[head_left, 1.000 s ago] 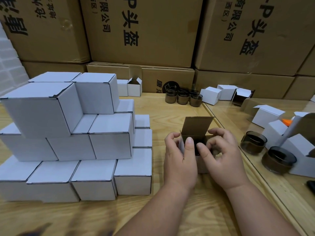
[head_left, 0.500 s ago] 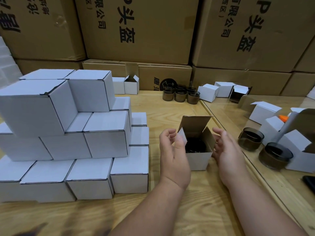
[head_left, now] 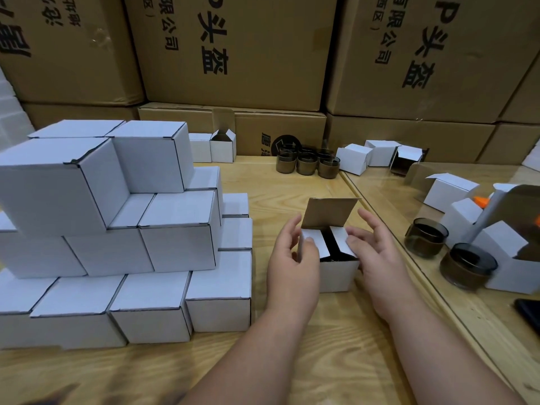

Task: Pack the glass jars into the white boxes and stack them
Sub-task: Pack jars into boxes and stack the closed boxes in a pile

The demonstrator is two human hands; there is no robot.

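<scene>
A small white box (head_left: 336,274) stands on the wooden table (head_left: 321,346) with its brown-lined lid (head_left: 330,213) upright. A dark glass jar (head_left: 329,244) shows through the gap between its two side flaps. My left hand (head_left: 292,261) holds the box's left side, thumb on the left flap. My right hand (head_left: 377,252) holds the right side, thumb on the right flap. Both flaps are folded inward. A stepped stack of shut white boxes (head_left: 117,229) stands to the left, close to the box.
Several loose jars (head_left: 306,163) stand at the back, two more jars (head_left: 425,236) (head_left: 467,268) at the right among open white boxes (head_left: 447,191). A dark phone (head_left: 529,314) lies at the right edge. Large brown cartons (head_left: 233,54) wall off the back.
My hands closed in from beside the box onto its sides. The two side flaps, splayed open before, are now folded inward over the jar.
</scene>
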